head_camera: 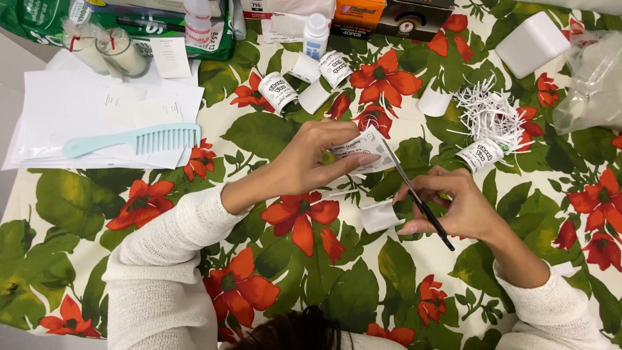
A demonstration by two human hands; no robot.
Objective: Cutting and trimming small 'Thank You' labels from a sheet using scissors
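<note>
White knit sleeves, dark hair

Both arms wear cream-white ribbed knit sleeves (165, 259) to the wrists; long pale-polished fingernails (369, 159); dark hair (295, 330) below.

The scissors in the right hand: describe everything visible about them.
The slim scissors with grey metal blades and black handles slant from upper left to lower right. The right hand grips the handles above the floral tablecloth. The blade tips meet the edge of the small white printed paper label pinched by the left hand.
</note>
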